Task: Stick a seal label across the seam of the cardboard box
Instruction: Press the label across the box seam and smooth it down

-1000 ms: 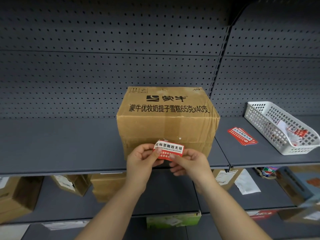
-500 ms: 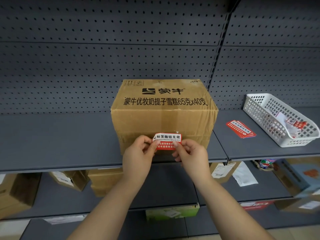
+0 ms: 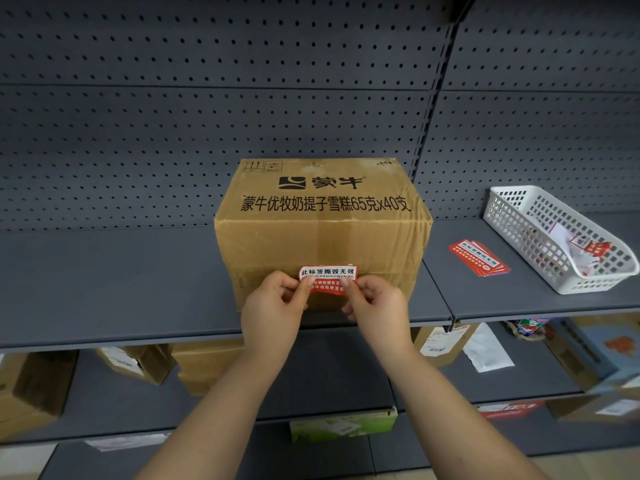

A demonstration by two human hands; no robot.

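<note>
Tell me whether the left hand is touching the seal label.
Touching. The head view shows the left hand pinching the left end of the seal label between thumb and fingertip, in front of the cardboard box.

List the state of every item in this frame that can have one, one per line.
Brown cardboard box: closed, upright on the grey metal shelf.
Red and white seal label: pinched at both ends, held against the box's front face; adhesion unclear.
Left hand: fingers pinching the label's left end.
Right hand: fingers pinching its right end.
Spare red labels: lying flat on the shelf.
White plastic mesh basket: upright, holding paper scraps.
</note>
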